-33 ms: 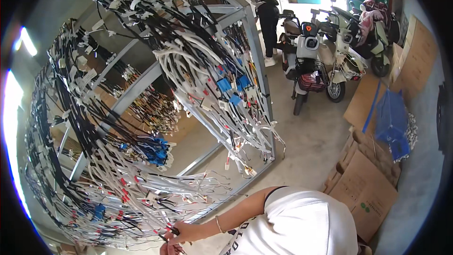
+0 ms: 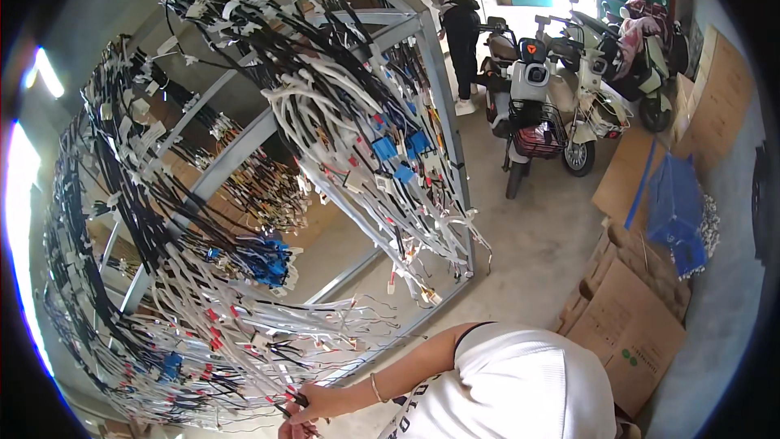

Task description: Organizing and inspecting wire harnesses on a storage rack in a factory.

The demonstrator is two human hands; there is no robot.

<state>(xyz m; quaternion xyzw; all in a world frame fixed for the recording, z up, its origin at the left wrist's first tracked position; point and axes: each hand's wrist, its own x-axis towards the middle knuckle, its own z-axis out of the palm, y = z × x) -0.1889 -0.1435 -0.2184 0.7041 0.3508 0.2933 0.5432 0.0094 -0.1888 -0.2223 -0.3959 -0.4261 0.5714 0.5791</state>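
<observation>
At the lower edge my right hand, with a bracelet on its wrist, is closed on the dark end of a wire harness. Just below it, fingers of my left hand show, bent together and cut off by the picture's edge. What they pinch is too small to make out. White-sheathed cables with red and white connectors run down to my hands from a thick hanging bundle. More black and white harnesses with blue connectors hang from the metal rack.
A grey metal frame rack carries the harnesses. Beyond it, a person in dark clothes stands beside parked electric scooters. Flattened cardboard boxes and a blue bag with small white parts lie along the right wall.
</observation>
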